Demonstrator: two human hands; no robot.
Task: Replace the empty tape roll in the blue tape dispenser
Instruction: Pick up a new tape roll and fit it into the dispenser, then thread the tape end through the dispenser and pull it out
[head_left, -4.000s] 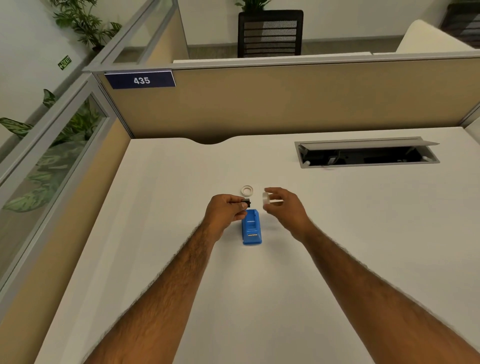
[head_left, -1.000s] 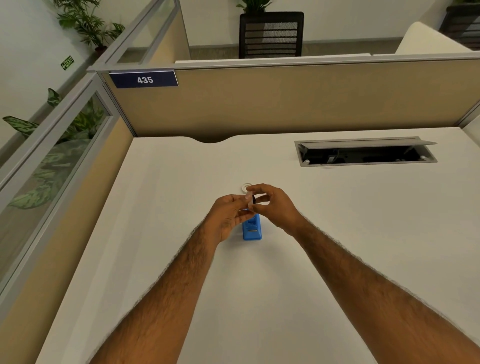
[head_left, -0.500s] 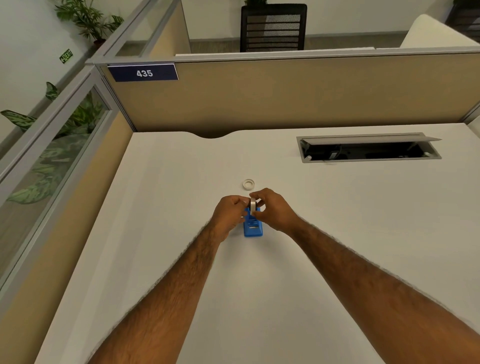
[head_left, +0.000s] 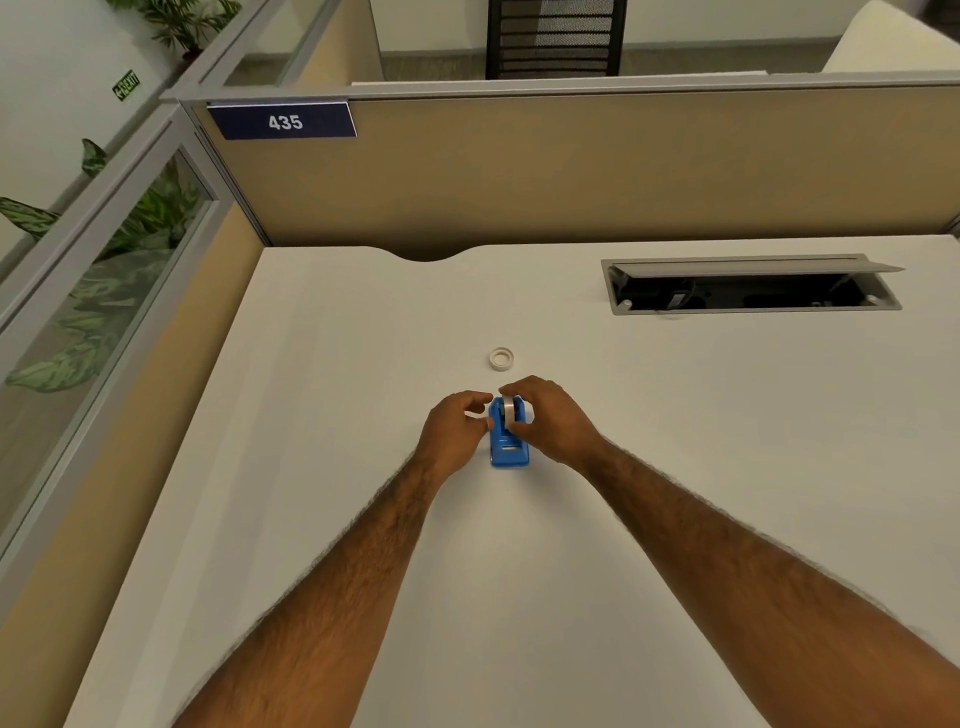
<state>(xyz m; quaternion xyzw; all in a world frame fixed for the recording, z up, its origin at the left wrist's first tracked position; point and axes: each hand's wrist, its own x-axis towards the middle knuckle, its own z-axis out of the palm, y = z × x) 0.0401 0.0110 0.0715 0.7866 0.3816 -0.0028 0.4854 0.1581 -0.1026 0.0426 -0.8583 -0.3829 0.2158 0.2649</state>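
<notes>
The blue tape dispenser (head_left: 508, 448) stands on the white desk (head_left: 519, 545), its cutter end toward me. A new tape roll (head_left: 509, 409) sits upright in the dispenser's rear well, with my right hand (head_left: 550, 422) pinching it from the right side. My left hand (head_left: 457, 428) is curled against the dispenser's left side, fingertips touching its top edge; I cannot see anything inside that hand. The empty white tape core (head_left: 501, 358) lies flat on the desk just beyond both hands.
An open cable tray (head_left: 753, 286) with a raised grey lid is sunk into the desk at the back right. Beige cubicle partitions (head_left: 571, 166) close off the back and left. A cable notch (head_left: 426, 254) cuts the desk's rear edge.
Both hands have come down together from just above the dispenser. The roll held between the fingers now sits in the dispenser's well, and the left hand rests on the dispenser's side.
</notes>
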